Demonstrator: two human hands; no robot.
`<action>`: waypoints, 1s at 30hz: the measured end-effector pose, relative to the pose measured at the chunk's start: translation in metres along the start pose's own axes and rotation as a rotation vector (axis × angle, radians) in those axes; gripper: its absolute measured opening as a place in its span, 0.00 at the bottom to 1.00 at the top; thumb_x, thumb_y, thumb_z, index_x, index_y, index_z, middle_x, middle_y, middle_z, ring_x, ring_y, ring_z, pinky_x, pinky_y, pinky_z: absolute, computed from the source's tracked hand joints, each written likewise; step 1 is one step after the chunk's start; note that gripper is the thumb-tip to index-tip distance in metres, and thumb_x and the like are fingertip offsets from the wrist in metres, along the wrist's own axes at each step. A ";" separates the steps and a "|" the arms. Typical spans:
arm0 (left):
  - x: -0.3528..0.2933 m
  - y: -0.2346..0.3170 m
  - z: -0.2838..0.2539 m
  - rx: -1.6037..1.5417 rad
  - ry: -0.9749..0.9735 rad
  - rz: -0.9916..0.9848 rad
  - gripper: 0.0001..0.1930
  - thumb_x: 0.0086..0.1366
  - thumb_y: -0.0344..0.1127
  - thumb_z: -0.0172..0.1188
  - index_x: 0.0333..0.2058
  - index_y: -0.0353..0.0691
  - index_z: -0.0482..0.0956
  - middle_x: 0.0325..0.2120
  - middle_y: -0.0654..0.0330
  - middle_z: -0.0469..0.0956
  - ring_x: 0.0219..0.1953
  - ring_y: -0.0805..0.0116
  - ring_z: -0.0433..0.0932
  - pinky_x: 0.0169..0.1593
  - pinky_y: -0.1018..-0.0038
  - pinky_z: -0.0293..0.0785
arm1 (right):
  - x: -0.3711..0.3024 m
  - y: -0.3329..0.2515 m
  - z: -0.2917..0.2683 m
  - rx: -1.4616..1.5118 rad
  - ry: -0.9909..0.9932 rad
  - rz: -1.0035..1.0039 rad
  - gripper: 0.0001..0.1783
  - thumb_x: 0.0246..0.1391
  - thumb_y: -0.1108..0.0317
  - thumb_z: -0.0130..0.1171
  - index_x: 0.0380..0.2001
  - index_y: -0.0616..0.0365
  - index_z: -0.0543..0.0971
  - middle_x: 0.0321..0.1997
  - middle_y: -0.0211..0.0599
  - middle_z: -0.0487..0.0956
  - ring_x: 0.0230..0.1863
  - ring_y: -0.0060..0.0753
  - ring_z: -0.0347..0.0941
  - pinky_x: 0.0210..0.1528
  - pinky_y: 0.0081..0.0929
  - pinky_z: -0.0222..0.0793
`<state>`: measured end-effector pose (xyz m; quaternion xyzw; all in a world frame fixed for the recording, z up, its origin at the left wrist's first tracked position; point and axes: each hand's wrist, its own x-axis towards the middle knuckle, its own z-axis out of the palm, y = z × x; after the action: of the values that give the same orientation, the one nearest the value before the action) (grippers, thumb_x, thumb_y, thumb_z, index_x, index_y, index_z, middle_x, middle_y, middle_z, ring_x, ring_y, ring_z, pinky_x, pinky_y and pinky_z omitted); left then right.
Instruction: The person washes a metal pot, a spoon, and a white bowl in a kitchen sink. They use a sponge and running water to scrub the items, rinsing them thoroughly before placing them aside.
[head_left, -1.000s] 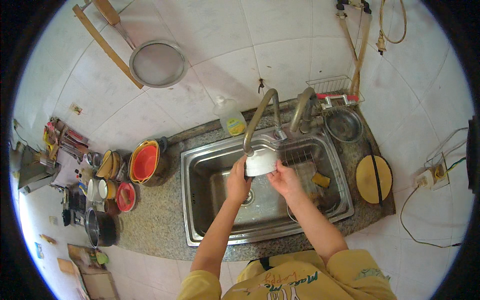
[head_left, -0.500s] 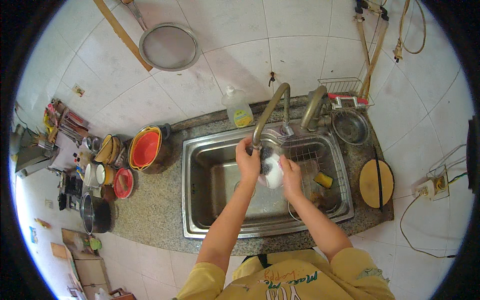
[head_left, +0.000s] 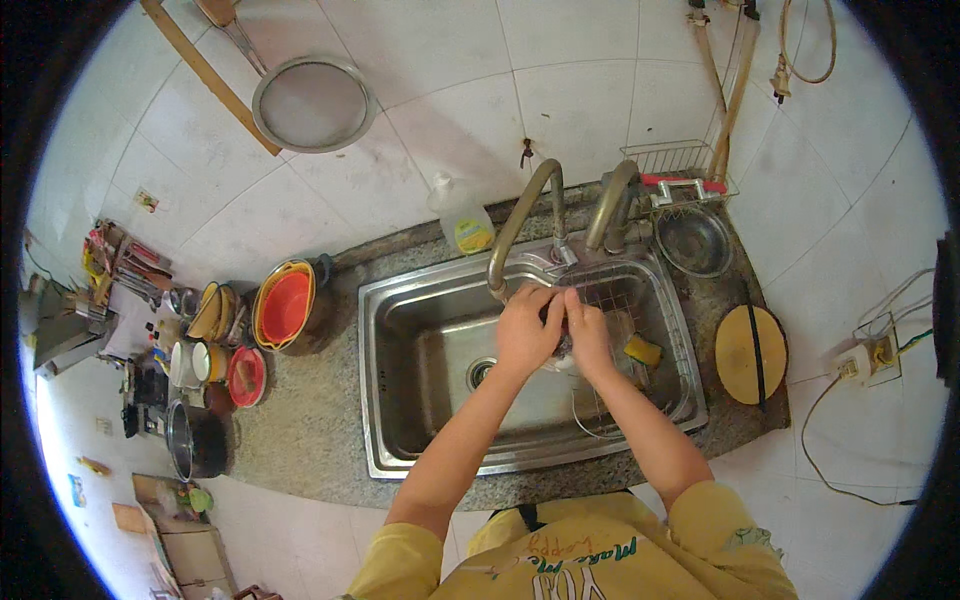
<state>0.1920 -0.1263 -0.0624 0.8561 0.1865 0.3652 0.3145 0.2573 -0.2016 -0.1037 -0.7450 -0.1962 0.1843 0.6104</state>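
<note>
Over the middle of the steel sink (head_left: 440, 400), both my hands are close together below the curved faucet (head_left: 520, 215). My left hand (head_left: 528, 328) is bent around a dark scrubber (head_left: 547, 314), of which only a bit shows between the fingers. My right hand (head_left: 590, 338) is curled against it, holding a white rounded dish (head_left: 566, 362). Most of that dish is hidden by the hands, so its exact kind is unclear. A yellow and green sponge (head_left: 643, 350) lies on the wire rack (head_left: 615, 295) in the sink's right part.
Behind the sink stands a clear soap bottle (head_left: 462, 215). A metal bowl (head_left: 693, 242) and a round wooden board (head_left: 750, 355) are to the right. Along the left counter are a red basin (head_left: 285, 305), a red dish (head_left: 247, 377), a dark pot (head_left: 195, 440) and several cups.
My hands have drawn together, and my left hand has moved right, off the faucet's mouth and over the dish. The white dish is now mostly covered. The view has shifted slightly.
</note>
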 end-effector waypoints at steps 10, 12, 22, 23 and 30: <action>-0.017 -0.011 -0.009 -0.201 0.081 -0.330 0.18 0.58 0.43 0.47 0.38 0.33 0.71 0.28 0.52 0.69 0.29 0.63 0.68 0.38 0.72 0.63 | 0.008 0.022 0.007 1.194 0.116 0.655 0.24 0.52 0.48 0.43 0.40 0.58 0.70 0.41 0.39 0.72 0.41 0.33 0.68 0.43 0.28 0.65; -0.025 0.001 -0.001 0.126 0.054 0.025 0.17 0.54 0.38 0.50 0.42 0.37 0.69 0.40 0.48 0.67 0.41 0.54 0.67 0.47 0.68 0.60 | 0.005 0.023 0.013 1.140 0.176 0.661 0.24 0.51 0.48 0.44 0.37 0.60 0.71 0.38 0.37 0.72 0.36 0.32 0.68 0.40 0.29 0.64; 0.001 -0.055 -0.027 -0.109 -0.182 -0.636 0.17 0.53 0.33 0.50 0.44 0.39 0.69 0.42 0.47 0.67 0.43 0.51 0.66 0.48 0.65 0.59 | -0.015 -0.005 0.026 0.865 0.171 0.555 0.20 0.51 0.53 0.46 0.32 0.62 0.72 0.30 0.34 0.72 0.32 0.28 0.69 0.34 0.27 0.65; -0.008 -0.051 -0.020 -0.089 -0.097 -0.532 0.18 0.54 0.33 0.50 0.44 0.38 0.68 0.42 0.47 0.66 0.44 0.51 0.66 0.48 0.65 0.59 | -0.011 0.001 0.025 0.917 0.187 0.581 0.21 0.51 0.52 0.45 0.32 0.61 0.72 0.30 0.34 0.72 0.32 0.28 0.69 0.35 0.27 0.65; -0.026 -0.003 -0.003 0.071 -0.071 -0.062 0.19 0.55 0.36 0.49 0.45 0.33 0.65 0.42 0.44 0.66 0.47 0.49 0.63 0.49 0.65 0.59 | -0.004 0.025 0.024 1.029 0.213 0.556 0.21 0.53 0.51 0.39 0.32 0.59 0.71 0.32 0.33 0.72 0.33 0.29 0.68 0.37 0.27 0.64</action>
<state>0.1723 -0.1370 -0.0755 0.8730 0.2144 0.3178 0.3015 0.2437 -0.1882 -0.1321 -0.3911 0.1833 0.3329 0.8383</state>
